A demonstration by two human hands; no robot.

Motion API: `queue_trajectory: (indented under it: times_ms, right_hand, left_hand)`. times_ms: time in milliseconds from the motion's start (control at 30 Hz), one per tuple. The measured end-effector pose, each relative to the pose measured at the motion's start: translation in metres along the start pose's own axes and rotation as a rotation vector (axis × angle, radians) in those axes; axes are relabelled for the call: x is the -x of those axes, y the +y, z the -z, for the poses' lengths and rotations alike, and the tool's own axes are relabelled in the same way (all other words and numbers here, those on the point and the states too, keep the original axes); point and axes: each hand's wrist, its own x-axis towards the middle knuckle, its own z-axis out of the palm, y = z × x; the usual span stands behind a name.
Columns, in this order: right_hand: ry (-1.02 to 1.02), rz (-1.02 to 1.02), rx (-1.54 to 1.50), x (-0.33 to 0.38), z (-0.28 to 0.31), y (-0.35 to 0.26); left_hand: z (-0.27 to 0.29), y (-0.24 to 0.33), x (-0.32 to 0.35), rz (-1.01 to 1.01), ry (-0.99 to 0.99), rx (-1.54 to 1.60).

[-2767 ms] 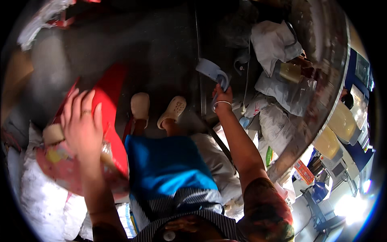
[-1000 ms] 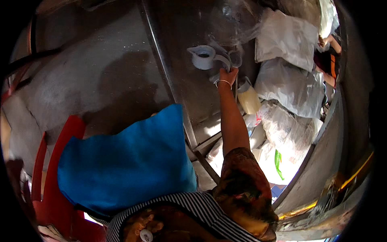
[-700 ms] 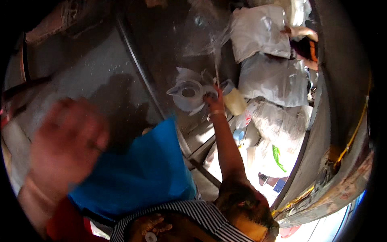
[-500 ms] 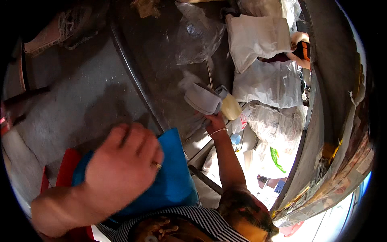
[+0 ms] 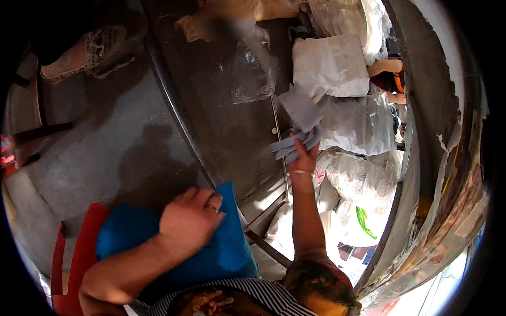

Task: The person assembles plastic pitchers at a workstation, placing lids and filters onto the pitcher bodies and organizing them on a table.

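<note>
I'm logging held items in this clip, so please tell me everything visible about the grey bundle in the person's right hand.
The grey bundle shows several narrow, flat bands, roughly stacked, with ends fanning out to the left. A broader, flat grey piece shows just above them; whether it is joined to them is unclear. The material looks matt, but blur hides whether it is cloth or foam. The right hand grips the bands from below, holding them up over the dark floor.

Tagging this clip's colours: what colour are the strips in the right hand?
Grey: the strips in the right hand, seen in the head view.
</note>
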Motion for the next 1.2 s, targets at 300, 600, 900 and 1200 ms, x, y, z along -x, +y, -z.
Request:
queue_trajectory:
  times_ms: [300, 600, 900, 1200]
  right_hand:
    - [0.051, 0.216, 0.174, -0.149, 0.029, -0.058]
    - [0.093, -0.134, 0.092, -0.207, 0.019, -0.082]
    - [0.031, -0.383, 0.043, -0.063, 0.018, 0.011]
    - [0.276, 0.542, 0.514, -0.256, 0.061, -0.166]
  left_hand:
    - [0.003, -0.011, 0.007, 0.099, -0.119, 0.109]
    - [0.014, -0.009, 0.000, 0.075, -0.056, 0.183]
    - [0.005, -0.014, -0.020, 0.066, -0.061, 0.160]
    - [0.020, -0.005, -0.004, 0.100, -0.104, 0.192]
